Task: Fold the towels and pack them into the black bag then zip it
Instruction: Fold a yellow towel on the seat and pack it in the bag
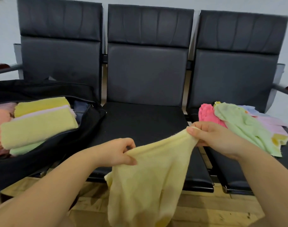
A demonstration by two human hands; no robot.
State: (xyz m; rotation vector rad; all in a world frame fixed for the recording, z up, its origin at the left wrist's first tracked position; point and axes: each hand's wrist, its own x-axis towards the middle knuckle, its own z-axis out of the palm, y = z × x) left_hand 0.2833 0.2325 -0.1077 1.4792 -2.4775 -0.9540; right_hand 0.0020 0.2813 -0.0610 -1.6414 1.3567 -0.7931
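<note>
Both hands (117, 152) (212, 138) pinch a pale yellow towel (144, 185) by its top edge

Left arm: your bare forearm comes in from the lower left corner and angles up toward the middle.
Left hand (118, 152): knuckles up, your fingers are curled and your thumb lies along the underside, pinching the upper edge of the yellow towel (146, 185).
Right arm: your bare forearm enters from the lower right and slants up and inward.
Right hand (213, 136): held higher than your left, thumb on top, fingers curled beneath, pinching the towel's other upper corner.
Spacing: your hands are apart.
</note>
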